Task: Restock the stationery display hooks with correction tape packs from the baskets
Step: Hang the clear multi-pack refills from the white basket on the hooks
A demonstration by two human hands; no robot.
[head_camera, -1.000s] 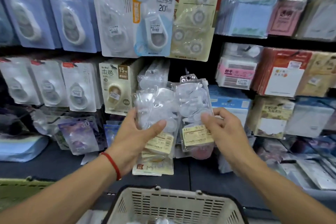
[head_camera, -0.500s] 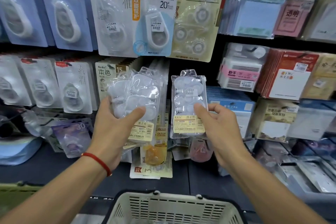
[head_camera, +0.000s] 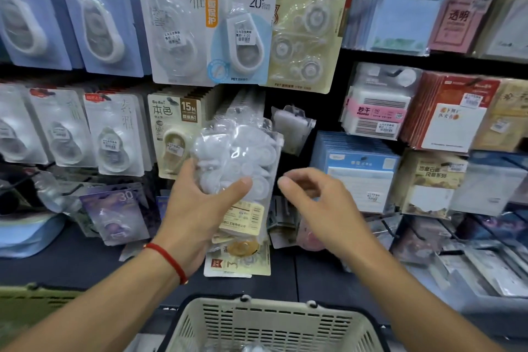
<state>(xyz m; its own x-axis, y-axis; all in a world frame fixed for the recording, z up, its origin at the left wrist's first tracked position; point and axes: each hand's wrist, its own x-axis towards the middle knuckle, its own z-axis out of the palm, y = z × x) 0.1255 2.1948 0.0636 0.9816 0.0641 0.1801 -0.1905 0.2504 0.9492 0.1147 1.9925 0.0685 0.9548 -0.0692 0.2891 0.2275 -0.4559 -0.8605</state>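
Observation:
My left hand grips a stack of clear correction tape packs with yellow labels, held up in front of the middle row of hooks. My right hand hovers just right of the stack, fingers loosely curled, holding nothing. Behind it one clear pack hangs tilted on a hook against the dark panel. The cream plastic basket sits below my arms at the bottom edge; a little of its contents shows, too blurred to name.
Carded correction tapes fill the upper and left hooks. Sticky-note pads and notepads crowd the right side. More packs lie on the dark shelf below. A green crate is at lower left.
My right hand has let go of the single pack, which now hangs on the hook further back. My left hand has shifted right with its stack.

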